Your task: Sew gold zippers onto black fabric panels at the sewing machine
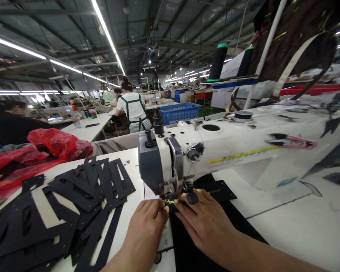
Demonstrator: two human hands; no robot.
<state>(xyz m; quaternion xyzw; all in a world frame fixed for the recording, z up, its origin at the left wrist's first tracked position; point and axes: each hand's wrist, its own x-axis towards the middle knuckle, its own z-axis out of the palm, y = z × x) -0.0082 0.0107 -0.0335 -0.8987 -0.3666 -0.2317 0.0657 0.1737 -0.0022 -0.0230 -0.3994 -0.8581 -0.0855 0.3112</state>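
Nearest, below the sewing machine's [243, 147] needle area, black fabric [184, 251] lies on the white table [294, 230]. The left hand [146, 224] has its fingers bunched at the fabric's edge, left of the presser foot; the right hand [208, 219] lays its fingers on the fabric, right of the foot. Whether either pinches it, I cannot tell. Left of the machine, black cut pieces [17, 223] overlap, with red plastic [53, 143] beyond. Pink-handled snips [294, 141] rest atop the machine. Behind it are a blue basket [181, 113] and a person [133, 107].
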